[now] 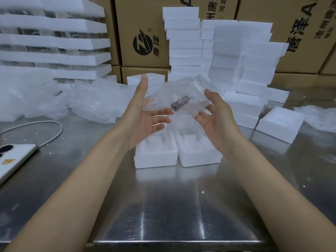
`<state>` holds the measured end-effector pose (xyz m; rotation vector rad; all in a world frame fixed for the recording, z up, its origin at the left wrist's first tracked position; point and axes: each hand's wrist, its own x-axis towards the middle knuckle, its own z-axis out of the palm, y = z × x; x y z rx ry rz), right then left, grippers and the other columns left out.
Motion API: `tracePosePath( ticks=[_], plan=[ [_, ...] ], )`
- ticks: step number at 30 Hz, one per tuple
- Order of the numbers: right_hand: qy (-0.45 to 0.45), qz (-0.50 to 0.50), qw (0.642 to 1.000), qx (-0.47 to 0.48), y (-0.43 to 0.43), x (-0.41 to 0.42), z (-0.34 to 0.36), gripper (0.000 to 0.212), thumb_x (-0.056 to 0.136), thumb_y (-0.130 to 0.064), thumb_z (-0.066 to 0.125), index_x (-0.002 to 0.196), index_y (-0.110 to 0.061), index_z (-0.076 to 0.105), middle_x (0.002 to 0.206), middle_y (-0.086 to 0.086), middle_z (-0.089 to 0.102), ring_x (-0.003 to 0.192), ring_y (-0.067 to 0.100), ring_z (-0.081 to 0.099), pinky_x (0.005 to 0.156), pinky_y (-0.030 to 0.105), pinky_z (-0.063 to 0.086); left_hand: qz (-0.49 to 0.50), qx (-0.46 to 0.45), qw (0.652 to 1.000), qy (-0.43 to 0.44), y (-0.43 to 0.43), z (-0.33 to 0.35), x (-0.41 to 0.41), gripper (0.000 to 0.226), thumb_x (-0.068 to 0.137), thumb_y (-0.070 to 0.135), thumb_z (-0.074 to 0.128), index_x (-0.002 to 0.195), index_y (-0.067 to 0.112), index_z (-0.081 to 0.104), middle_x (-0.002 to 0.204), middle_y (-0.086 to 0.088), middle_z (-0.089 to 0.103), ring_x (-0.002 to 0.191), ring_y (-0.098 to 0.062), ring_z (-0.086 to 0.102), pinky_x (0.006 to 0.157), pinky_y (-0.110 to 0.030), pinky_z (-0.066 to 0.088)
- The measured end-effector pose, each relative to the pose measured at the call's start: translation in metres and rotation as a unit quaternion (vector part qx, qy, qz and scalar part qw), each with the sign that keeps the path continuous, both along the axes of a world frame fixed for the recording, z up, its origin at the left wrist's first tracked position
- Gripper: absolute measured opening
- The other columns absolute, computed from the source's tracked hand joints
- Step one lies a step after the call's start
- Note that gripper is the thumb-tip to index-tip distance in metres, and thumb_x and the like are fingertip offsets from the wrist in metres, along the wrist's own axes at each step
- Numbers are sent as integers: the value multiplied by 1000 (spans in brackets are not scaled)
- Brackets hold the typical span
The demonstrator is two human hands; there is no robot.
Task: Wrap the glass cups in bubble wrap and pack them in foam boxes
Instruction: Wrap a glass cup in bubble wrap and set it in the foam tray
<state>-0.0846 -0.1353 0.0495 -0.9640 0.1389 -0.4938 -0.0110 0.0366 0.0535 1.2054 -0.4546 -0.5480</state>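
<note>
1. Bubble-wrapped glass cup [180, 103] sits up between both palms, right over the open foam box halves [156, 158], apparently lined up for packing.
2. Left hand [143, 122]: fingers straight, supporting underneath.
3. Right hand [216, 120]: loosely cupped, steadying the edge; hands apart.

The tabletop [172, 206] is brushed steel, grey and shiny, and it fills the view from 3 o'clock through 6 to 9 o'clock. Soft white streaks of light reflect on it near its front edge [174, 242]. Small white crumbs [203, 192] lie scattered on it. At 12 o'clock a wall of brown cardboard cartons [141, 19] closes the back, printed with a round black logo [142, 42] and black Chinese characters. At 9 o'clock a white phone [14, 159] lies flat, with a pale cable [52, 128] curving behind it.
</note>
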Motion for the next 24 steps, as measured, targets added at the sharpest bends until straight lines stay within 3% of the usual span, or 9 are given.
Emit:
tracePosePath(
  ticks=[4, 7, 9, 11, 14, 16, 18, 21, 24],
  plan=[
    [-6, 63, 997, -46, 3, -1, 0, 41, 91, -25, 62, 124, -5, 51, 113, 14, 60, 91, 26, 68, 76, 30, 57, 103, -81, 991, -11, -3, -2, 4, 15, 85, 15, 70, 94, 12, 59, 71, 0, 64, 59, -6, 59, 56, -16, 50],
    [-1, 107, 987, -120, 9, 2, -2, 38, 86, -29, 64, 117, -9, 57, 105, 7, 64, 86, 22, 65, 76, 29, 55, 161, -156, 975, 14, 0, -2, 11, 6, 91, 5, 59, 92, 10, 62, 76, -3, 64, 65, -9, 60, 68, -21, 54],
    [-5, 137, 974, -179, 14, 3, -4, 34, 84, -31, 65, 113, -15, 61, 105, 3, 66, 90, 22, 65, 80, 31, 54, 149, -163, 975, 5, 1, -2, 12, 18, 92, 9, 61, 109, 5, 64, 100, -12, 69, 92, -23, 66, 92, -35, 52],
    [-10, 153, 962, -226, 17, 2, -7, 34, 84, -30, 67, 115, -17, 63, 109, 4, 67, 95, 26, 65, 83, 33, 53, 142, -128, 982, -9, -2, -2, 4, 37, 91, 16, 63, 123, -2, 57, 120, -22, 63, 110, -36, 62, 97, -47, 50],
    [-15, 131, 961, -242, 19, -1, -8, 36, 85, -27, 70, 117, -14, 61, 111, 7, 68, 98, 29, 66, 77, 29, 53, 130, -81, 985, -80, -7, -2, -3, 31, 93, 27, 49, 100, 8, 73, 93, -11, 73, 85, -21, 71, 69, -31, 58],
    [-15, 105, 969, -223, 18, -3, -6, 38, 86, -24, 70, 118, -9, 58, 111, 8, 68, 97, 32, 67, 76, 29, 53, 94, -84, 984, -126, -8, -2, -8, 43, 94, 34, 36, 81, 24, 76, 86, 1, 74, 83, -13, 70, 70, -26, 54],
    [-18, 90, 972, -217, 16, -5, -3, 39, 87, -23, 69, 121, -7, 56, 117, 14, 67, 101, 37, 66, 80, 34, 55, 104, -50, 977, -179, -10, -5, -8, 40, 91, 47, 40, 100, 21, 70, 101, -3, 71, 95, -17, 67, 81, -28, 51],
    [-26, 83, 967, -239, 18, -6, -2, 42, 87, -21, 67, 124, -5, 55, 117, 18, 66, 102, 34, 67, 86, 42, 55, 136, 62, 949, -276, -12, -10, -11, 43, 94, 54, 47, 92, 12, 59, 65, 5, 55, 57, -9, 50, 51, -15, 38],
    [-24, 92, 958, -271, 22, -7, -3, 48, 84, -23, 68, 127, -7, 53, 121, 18, 63, 106, 30, 65, 86, 43, 54, 153, 119, 934, -300, -10, -12, -15, 64, 94, 61, 36, 84, 3, 59, 59, 3, 53, 49, -9, 48, 49, -20, 38]
  ],
)
